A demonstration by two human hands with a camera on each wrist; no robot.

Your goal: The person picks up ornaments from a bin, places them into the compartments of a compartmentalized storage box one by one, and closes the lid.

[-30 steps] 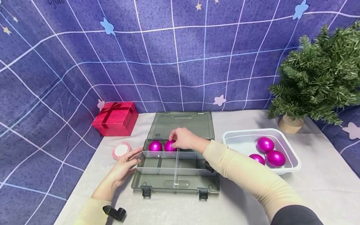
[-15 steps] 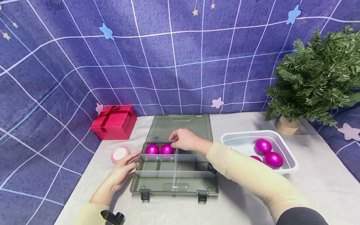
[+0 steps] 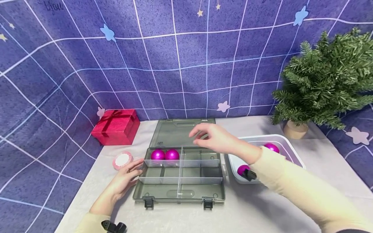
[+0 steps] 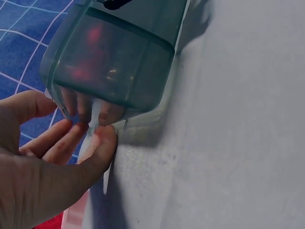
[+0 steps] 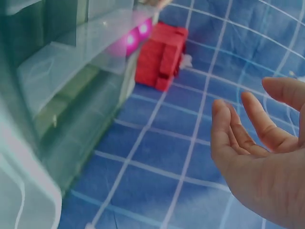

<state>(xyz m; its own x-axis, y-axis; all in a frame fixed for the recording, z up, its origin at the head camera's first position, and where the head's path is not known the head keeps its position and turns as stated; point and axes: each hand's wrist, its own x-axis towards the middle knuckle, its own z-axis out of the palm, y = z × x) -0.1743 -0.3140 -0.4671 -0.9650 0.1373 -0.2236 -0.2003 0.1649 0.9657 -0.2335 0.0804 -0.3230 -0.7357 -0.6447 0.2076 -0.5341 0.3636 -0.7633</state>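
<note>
Balls shine glossy magenta, left grip relaxed against translucent case, right grip loosely parted, empty.

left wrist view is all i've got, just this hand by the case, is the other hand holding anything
Observer: No, the right hand is empty, its fingers loosely bent with nothing between them.
Operator: ok and what's inside the case, i can't make it out
Observer: Two magenta balls sit side by side in the left half of the back row of the case.
</note>
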